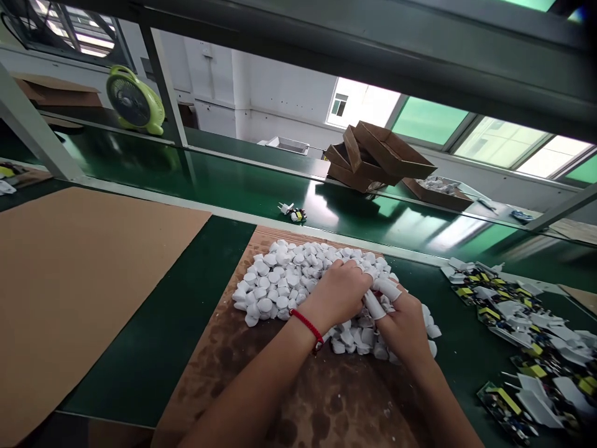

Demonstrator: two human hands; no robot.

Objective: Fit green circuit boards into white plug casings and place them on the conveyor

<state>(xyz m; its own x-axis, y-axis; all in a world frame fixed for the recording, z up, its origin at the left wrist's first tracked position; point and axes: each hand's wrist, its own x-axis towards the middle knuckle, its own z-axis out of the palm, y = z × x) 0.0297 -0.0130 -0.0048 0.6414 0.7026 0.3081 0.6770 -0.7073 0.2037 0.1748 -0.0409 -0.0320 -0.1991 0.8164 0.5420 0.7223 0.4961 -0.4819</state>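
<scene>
A heap of small white pieces [275, 280], rounded and cap-like, lies on a stained brown cardboard sheet [224, 386]. Over the heap's right part, my left hand [339, 291], with a red braided bracelet [306, 326] at the wrist, is closed with its fingertips turned away from view. My right hand [405, 323] meets it from the right, thumb and forefinger wrapped in white coverings and drawn together against the left fingers. Whatever sits between the two hands is hidden by the fingers. White pieces surround both hands.
Circuit boards with yellow and white parts [527, 323] are piled on the right. A plain cardboard sheet [93, 267] covers the left. On the green belt [224, 180] beyond lie a small board assembly [295, 213], stacked cardboard boxes [373, 155] and a green fan [135, 102].
</scene>
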